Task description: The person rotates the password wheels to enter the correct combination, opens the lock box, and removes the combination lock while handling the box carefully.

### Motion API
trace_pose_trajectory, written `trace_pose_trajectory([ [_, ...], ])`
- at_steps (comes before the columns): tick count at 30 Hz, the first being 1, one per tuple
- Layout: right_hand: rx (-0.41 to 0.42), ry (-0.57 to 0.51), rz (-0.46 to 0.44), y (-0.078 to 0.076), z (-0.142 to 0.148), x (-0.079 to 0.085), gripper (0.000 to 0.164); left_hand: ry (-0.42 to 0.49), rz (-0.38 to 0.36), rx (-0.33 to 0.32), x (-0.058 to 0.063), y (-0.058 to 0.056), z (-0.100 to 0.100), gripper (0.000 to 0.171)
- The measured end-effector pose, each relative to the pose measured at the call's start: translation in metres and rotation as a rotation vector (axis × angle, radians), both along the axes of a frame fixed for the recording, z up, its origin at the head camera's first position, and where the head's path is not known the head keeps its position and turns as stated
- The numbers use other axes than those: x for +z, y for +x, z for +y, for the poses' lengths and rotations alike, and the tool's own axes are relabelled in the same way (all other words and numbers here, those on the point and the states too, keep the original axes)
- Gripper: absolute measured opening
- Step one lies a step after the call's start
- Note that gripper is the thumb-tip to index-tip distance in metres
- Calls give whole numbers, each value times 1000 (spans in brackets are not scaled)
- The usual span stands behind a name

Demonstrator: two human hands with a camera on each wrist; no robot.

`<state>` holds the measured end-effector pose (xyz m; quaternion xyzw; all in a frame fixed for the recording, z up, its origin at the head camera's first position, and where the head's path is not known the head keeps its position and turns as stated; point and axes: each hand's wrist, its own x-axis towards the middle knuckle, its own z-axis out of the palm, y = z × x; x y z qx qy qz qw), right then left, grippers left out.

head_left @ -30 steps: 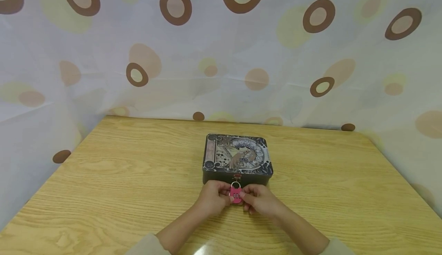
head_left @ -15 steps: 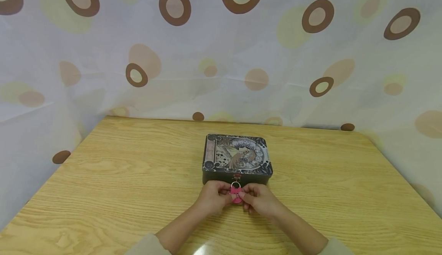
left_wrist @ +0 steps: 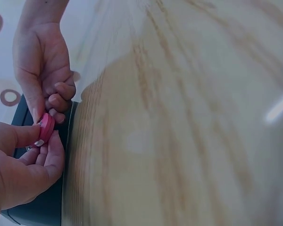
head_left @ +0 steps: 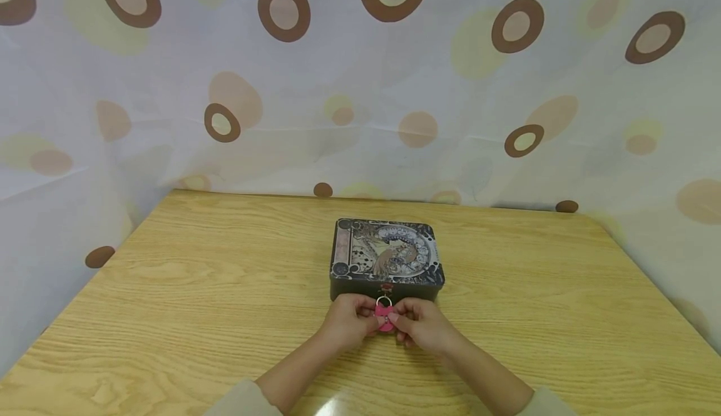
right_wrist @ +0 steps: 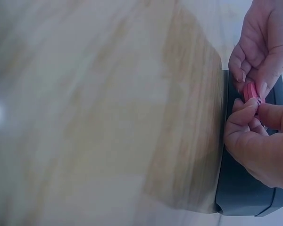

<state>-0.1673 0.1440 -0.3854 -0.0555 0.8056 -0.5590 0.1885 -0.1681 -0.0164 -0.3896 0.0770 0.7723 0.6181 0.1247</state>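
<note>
A small pink combination padlock [head_left: 384, 311] with a silver shackle hangs at the front clasp [head_left: 385, 287] of a dark tin box [head_left: 388, 251] with a decorated lid. My left hand [head_left: 349, 323] pinches the padlock's left side, its thumb over the number dials. From the right, my right hand [head_left: 424, 325] pinches the other side, thumb also at the dials. In the left wrist view the pink padlock [left_wrist: 47, 127] shows edge-on between both hands' fingertips. The thumbs hide most of the dials.
The box stands on a wood-grain table [head_left: 225, 291], its lid closed. Behind the table hangs a pale cloth [head_left: 360, 91] with brown and yellow oval patterns. A bright light reflection lies near the table's front edge.
Over the last second both thumbs have come together over the padlock's dials, which showed more openly before. The box and padlock have stayed in place.
</note>
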Motion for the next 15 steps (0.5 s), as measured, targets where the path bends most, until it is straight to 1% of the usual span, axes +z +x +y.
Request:
trace_pose_trajectory([
  [7, -17, 6, -4, 0, 0, 1, 16, -24, 35, 9, -1, 1, 0, 19],
  [15, -30, 11, -1, 0, -2, 1, 15, -42, 40, 18, 1, 2, 1, 17],
])
